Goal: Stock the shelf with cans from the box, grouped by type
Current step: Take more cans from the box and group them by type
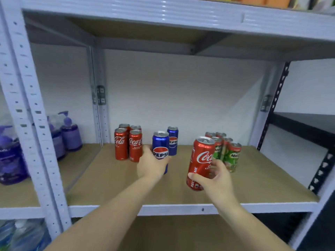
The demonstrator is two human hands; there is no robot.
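My left hand [151, 164] grips a blue Pepsi can [160, 145] standing on or just above the brown shelf board [112, 180], in front of a second Pepsi can [173, 140]. My right hand [215, 176] holds a red Coca-Cola can [200, 160], tilted slightly, above the shelf's right half. Several red Coca-Cola cans [127, 144] stand grouped at the back left. Several green Milo cans [229, 153] stand grouped at the back right, partly hidden behind the held Coca-Cola can. The box is out of view.
A grey metal upright [30, 124] frames the shelf on the left, with purple pump bottles [68, 131] in the bay beyond it. A black shelving unit [308, 131] stands to the right. The upper shelf beam [163, 17] runs overhead. Water bottles [21, 234] sit below left.
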